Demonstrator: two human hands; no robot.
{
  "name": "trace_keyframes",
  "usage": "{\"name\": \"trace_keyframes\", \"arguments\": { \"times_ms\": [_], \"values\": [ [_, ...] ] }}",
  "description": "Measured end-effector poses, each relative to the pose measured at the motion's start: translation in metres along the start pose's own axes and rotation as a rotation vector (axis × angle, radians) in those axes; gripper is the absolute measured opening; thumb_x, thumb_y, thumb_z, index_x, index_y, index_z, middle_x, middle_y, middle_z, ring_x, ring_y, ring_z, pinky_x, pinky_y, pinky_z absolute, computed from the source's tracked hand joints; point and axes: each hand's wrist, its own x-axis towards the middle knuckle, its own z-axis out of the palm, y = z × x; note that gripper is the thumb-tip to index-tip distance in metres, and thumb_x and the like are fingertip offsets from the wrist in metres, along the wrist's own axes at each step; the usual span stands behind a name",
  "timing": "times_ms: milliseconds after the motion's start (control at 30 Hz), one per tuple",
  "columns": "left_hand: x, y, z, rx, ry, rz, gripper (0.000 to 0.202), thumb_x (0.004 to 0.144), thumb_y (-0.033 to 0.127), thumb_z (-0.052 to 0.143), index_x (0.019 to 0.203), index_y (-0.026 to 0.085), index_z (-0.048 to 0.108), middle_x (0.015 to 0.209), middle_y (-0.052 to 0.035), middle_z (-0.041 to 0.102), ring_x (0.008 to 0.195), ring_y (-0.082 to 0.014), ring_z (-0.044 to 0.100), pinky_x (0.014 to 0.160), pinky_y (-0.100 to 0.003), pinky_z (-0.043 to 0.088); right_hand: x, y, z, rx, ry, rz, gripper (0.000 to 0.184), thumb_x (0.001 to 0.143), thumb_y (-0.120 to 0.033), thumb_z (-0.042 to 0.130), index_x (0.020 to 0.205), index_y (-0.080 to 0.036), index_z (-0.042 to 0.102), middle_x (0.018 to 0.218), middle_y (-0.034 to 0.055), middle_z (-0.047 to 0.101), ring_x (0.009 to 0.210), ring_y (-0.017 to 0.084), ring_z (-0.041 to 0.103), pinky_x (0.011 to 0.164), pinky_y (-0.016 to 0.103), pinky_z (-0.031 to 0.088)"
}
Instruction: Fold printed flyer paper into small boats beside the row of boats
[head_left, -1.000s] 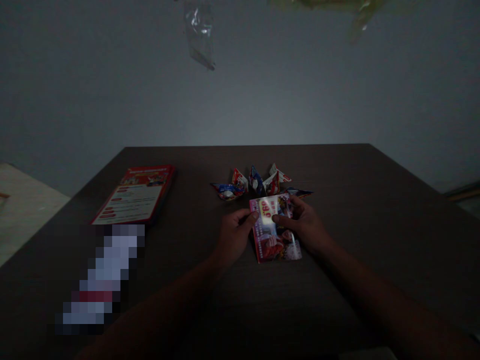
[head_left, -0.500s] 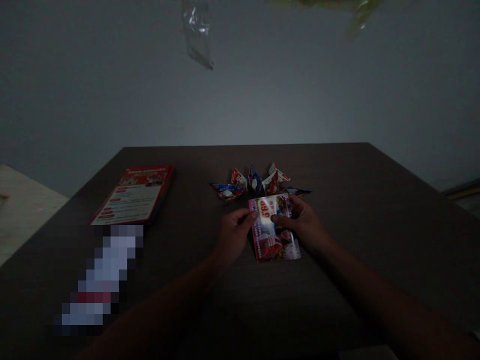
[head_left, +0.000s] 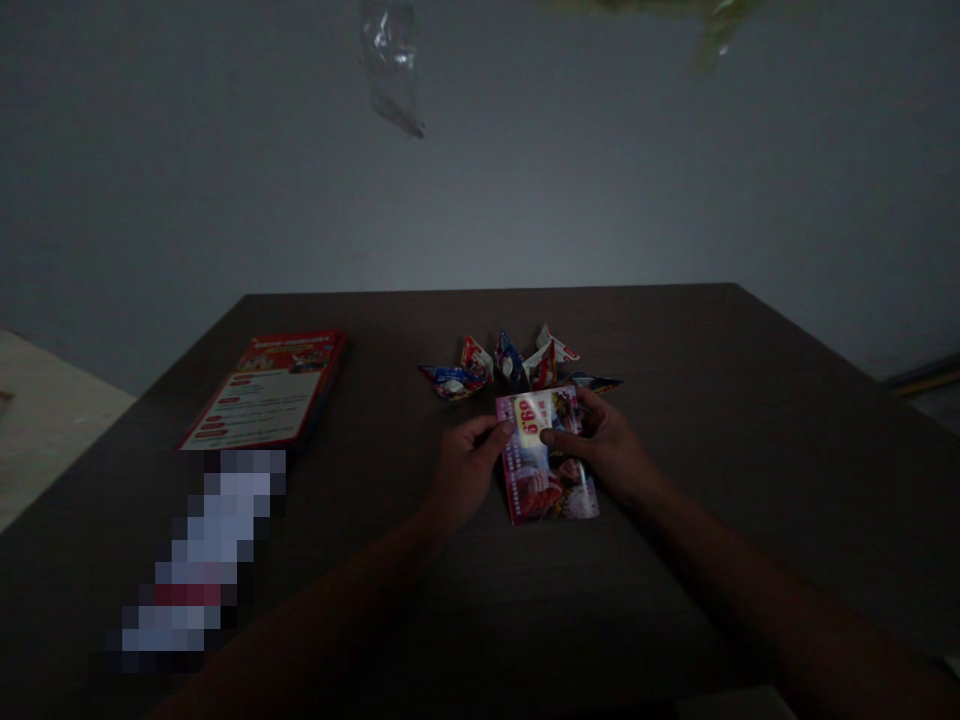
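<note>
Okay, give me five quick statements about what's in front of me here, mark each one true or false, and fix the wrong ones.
1. The left hand and the right hand both hold the glossy paper. True.
2. The leaflet stack lies left of the folded paper pieces. True.
3. The folded paper pieces lie nearer the person than the glossy paper. False: they lie beyond it, toward the wall.
4. The glossy paper's upper face is plain white. False: it carries a colourful print with large red figures.
5. Some clear plastic shows against the wall. True.
</note>
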Motion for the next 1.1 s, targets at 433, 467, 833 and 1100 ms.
{"name": "trace_keyframes", "arguments": {
  "times_ms": [433, 467, 833, 1100],
  "values": [
    [0.0, -0.0017, 0.0007, -0.017, 0.016, -0.01, 0.032, 0.078, 0.041, 0.063, 0.095, 0.014, 0.072, 0.075, -0.0032, 0.069, 0.065, -0.0149, 0.059, 0.061, -0.025, 0.045, -0.0015, -0.0018, 0.0004, 0.017, 0.011, 0.003, 0.047, 0.058, -0.023, 0.081, 0.1, -0.021, 0.058, 0.092, 0.0012, 0.07, 0.078, 0.018, 0.066, 0.073, 0.032, 0.054],
    [-0.0003, -0.0014, 0.0009, -0.018, 0.018, -0.01, 0.032, 0.078, 0.041, 0.063, 0.095, 0.014, 0.072, 0.075, -0.0034, 0.069, 0.065, -0.015, 0.059, 0.061, -0.025, 0.045, -0.0013, -0.0018, 0.0008, 0.023, 0.009, 0.003, 0.047, 0.058, -0.022, 0.081, 0.1, -0.021, 0.058, 0.092, 0.0012, 0.07, 0.078, 0.017, 0.066, 0.073, 0.032, 0.054],
    [0.0011, -0.0027, 0.0003, -0.015, 0.024, -0.011, 0.034, 0.078, 0.042, 0.063, 0.095, 0.015, 0.072, 0.074, -0.0033, 0.068, 0.064, -0.0145, 0.059, 0.059, -0.024, 0.045, -0.0011, -0.0031, 0.0014, 0.015, 0.011, 0.015, 0.05, 0.057, -0.023, 0.081, 0.1, -0.021, 0.057, 0.094, 0.0028, 0.07, 0.079, 0.019, 0.067, 0.075, 0.035, 0.054],
    [0.0004, -0.0017, 0.0002, -0.003, 0.004, -0.021, 0.035, 0.078, 0.044, 0.062, 0.096, 0.015, 0.071, 0.075, -0.0033, 0.068, 0.065, -0.0151, 0.059, 0.059, -0.025, 0.044, -0.0005, -0.0025, 0.0007, -0.015, 0.012, 0.006, 0.048, 0.059, -0.024, 0.081, 0.1, -0.021, 0.057, 0.095, 0.0025, 0.07, 0.078, 0.018, 0.066, 0.073, 0.034, 0.054]
  ]
}}
